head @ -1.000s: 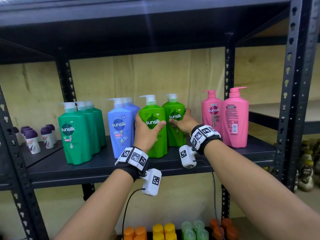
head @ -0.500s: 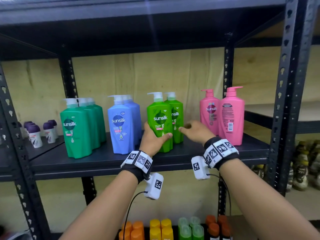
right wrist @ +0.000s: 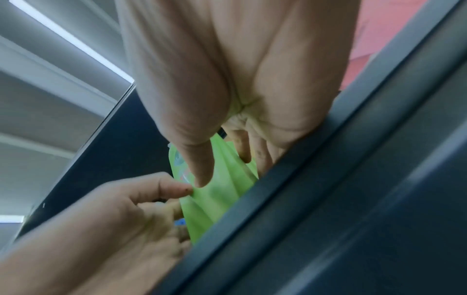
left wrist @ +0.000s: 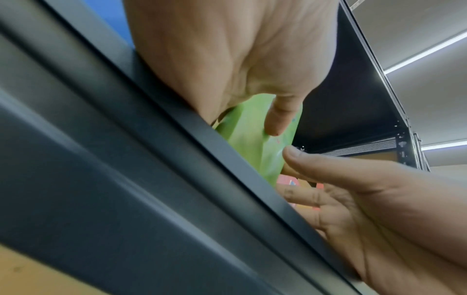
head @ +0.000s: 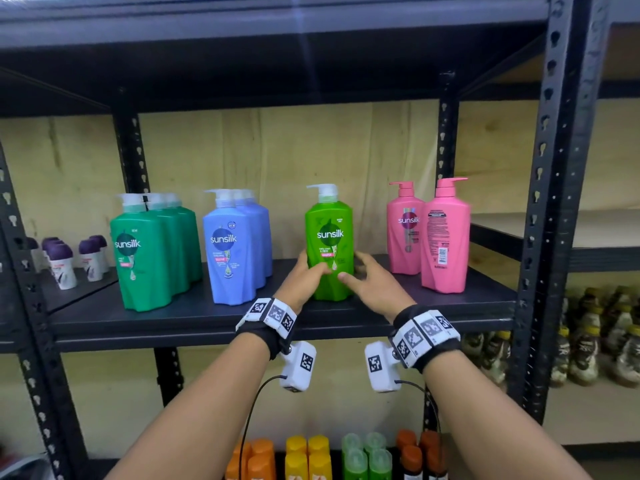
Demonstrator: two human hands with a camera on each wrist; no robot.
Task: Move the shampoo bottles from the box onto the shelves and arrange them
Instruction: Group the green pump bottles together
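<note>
A light green Sunsilk pump bottle (head: 329, 240) stands upright on the black shelf (head: 381, 317), between the blue bottles (head: 232, 247) and the pink bottles (head: 443, 237). My left hand (head: 310, 271) grips its lower left side, thumb on the front. My right hand (head: 360, 271) holds its lower right side, thumb touching the front. The left wrist view shows my left thumb pressed on the green bottle (left wrist: 252, 139), with the right hand (left wrist: 328, 189) opposite. In the right wrist view the right hand (right wrist: 215, 139) wraps the bottle (right wrist: 220, 199). Dark green bottles (head: 145, 251) stand at the left.
Small purple-capped bottles (head: 62, 265) sit on the shelf at far left. Orange, yellow and green bottles (head: 308, 455) fill the shelf below. A black upright post (head: 554, 202) bounds the shelf on the right, with brown bottles (head: 588, 348) beyond it.
My right hand left the rear light green bottle and came to the front bottle's right side. The front bottle now stands farther right and hides the rear one.
</note>
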